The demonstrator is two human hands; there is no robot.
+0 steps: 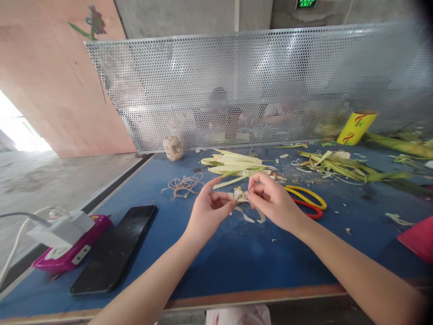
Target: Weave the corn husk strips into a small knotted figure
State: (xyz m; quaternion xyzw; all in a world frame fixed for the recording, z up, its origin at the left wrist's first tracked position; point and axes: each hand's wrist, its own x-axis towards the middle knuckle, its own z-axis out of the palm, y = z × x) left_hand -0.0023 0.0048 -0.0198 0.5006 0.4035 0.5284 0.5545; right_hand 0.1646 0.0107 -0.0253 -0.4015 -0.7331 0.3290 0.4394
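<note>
Between my two hands is a small pale bundle that looks like folded corn husk [240, 195], with thin strips hanging below it. My left hand [211, 205] pinches its left side with thumb and fingertips. The fingers of my right hand [270, 198] are closed on its right side. Just behind lies a fanned pile of pale green corn husks [233, 162]. Scissors with a yellow and a red handle [313, 198] rest right of my right hand, their blades hidden. A loose tangle of thin brown string [183, 186] lies left of my left hand.
A black phone [115, 248] and a purple power strip [81, 246] with a white plug sit at left. A wrapped ball [173, 148], a yellow roll [356, 128] and more husks [345, 167] are toward the back. A perforated metal screen [203, 67] borders the blue table [216, 271].
</note>
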